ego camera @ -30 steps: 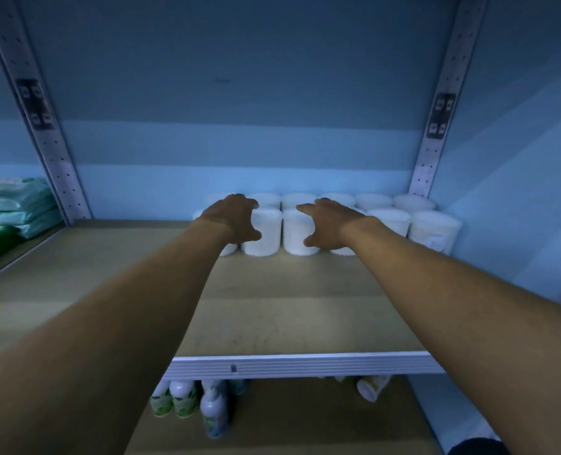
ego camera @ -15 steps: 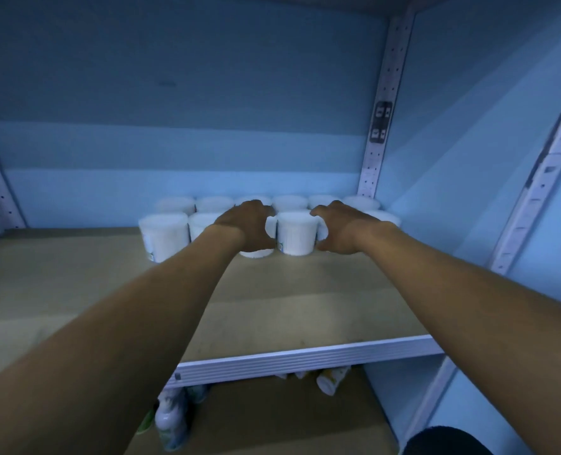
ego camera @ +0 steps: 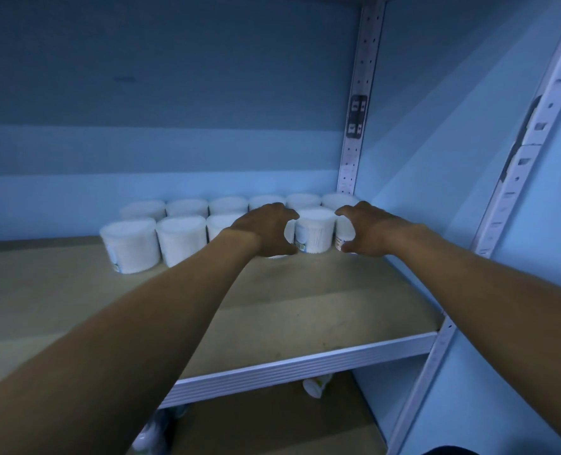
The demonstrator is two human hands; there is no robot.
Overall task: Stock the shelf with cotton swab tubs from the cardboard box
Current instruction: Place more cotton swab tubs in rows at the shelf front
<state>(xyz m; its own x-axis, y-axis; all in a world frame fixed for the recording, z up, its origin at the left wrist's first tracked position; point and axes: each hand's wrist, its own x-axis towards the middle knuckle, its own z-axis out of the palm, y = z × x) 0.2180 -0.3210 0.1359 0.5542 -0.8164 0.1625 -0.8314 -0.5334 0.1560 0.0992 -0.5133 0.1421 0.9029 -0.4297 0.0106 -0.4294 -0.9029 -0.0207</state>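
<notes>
Curled round two front-row tubs, both our hands sit at the right end of the stock: our left hand (ego camera: pixel 266 229) wraps a tub that it almost wholly hides, and our right hand (ego camera: pixel 369 229) cups the tub nearest the corner upright (ego camera: pixel 354 133), fingers over its top and thumb low at its base. Whether either grip is firm or just loosening, we cannot tell. Between our hands stands a free labelled tub (ego camera: pixel 315 229), touching or nearly touching its neighbours.

We take the corner upright as our landmark. From its foot a back row of tubs (ego camera: pixel 226 205) runs leftward along the rear wall, six tops showing. A front row (ego camera: pixel 180 239) stands just before it and reaches a little further left than the back row, its far-left tub (ego camera: pixel 130 244) standing slightly forward of the line.

We judge the stocking well under way but far from finished. Two rows are formed at the back right of the shelf board (ego camera: pixel 289 303), yet the bare board in front of them and everything left of the far-left tub has no stock. The cardboard box is not in view, so we cannot say how many tubs remain in it. Some bottles (ego camera: pixel 315 385) show dimly on the level below.
</notes>
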